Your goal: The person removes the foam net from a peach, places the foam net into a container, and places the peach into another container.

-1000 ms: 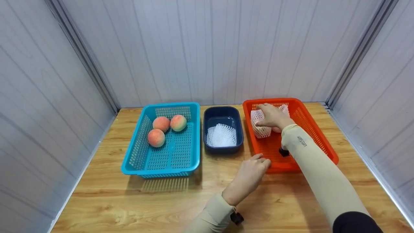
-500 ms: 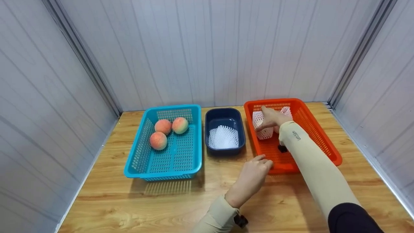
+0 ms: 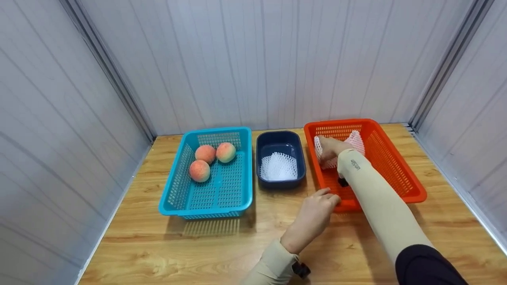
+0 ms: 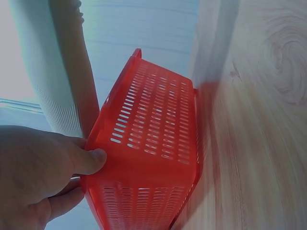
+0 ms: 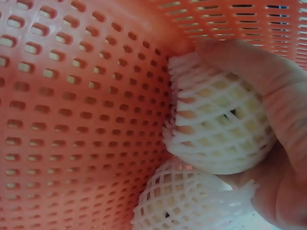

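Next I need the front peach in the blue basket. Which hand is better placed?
Likely the left hand: it pinches only the rim of the orange basket, and its forearm lies nearer the blue basket. The right hand grips a netted fruit inside the orange basket.

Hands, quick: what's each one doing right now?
Left hand: closed, pinching the orange basket at its rim.
Right hand: closed around a net-wrapped fruit inside it.

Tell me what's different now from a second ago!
The right hand moved a little left in the orange basket and closed round a net-wrapped fruit. The left hand stayed at that basket's near-left corner. The peaches in the blue basket and the white net in the dark tub stayed put.
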`<state>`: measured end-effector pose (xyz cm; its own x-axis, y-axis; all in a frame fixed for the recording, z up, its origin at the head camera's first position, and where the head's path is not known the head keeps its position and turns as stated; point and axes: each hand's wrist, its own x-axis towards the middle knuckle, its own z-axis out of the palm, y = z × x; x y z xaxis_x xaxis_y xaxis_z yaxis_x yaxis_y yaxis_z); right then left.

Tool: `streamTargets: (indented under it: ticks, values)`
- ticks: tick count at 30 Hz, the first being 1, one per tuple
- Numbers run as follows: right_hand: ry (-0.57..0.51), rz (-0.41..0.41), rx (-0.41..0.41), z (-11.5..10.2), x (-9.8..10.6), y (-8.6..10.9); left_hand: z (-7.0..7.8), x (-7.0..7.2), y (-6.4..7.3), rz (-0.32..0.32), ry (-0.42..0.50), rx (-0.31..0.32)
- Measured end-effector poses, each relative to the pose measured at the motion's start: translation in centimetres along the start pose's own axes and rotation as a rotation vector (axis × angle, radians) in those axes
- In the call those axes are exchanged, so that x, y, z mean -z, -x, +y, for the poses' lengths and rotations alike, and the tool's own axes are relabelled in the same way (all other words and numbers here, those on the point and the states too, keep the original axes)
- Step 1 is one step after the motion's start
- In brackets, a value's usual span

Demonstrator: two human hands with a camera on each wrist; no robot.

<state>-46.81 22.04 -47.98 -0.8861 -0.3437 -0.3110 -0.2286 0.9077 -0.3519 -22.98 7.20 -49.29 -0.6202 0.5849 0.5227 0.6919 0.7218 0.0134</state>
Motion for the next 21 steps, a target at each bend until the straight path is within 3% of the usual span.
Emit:
streamTargets:
  ticks: [7, 13, 21]
  values:
    - [-0.01, 0.017, -0.012, 0.7, 0.1, 0.2, 0.2, -0.3, -0.2, 0.041, -0.009, -0.018]
    - [-0.053, 0.03, -0.015, 1.0, 0.7, 1.3, 0.3, -0.2, -0.2, 0.035, 0.0, -0.015]
    - [-0.073, 0.079, 0.058, -0.7, 1.9, 2.7, -0.1, -0.3, 0.3, 0.039, -0.004, -0.001]
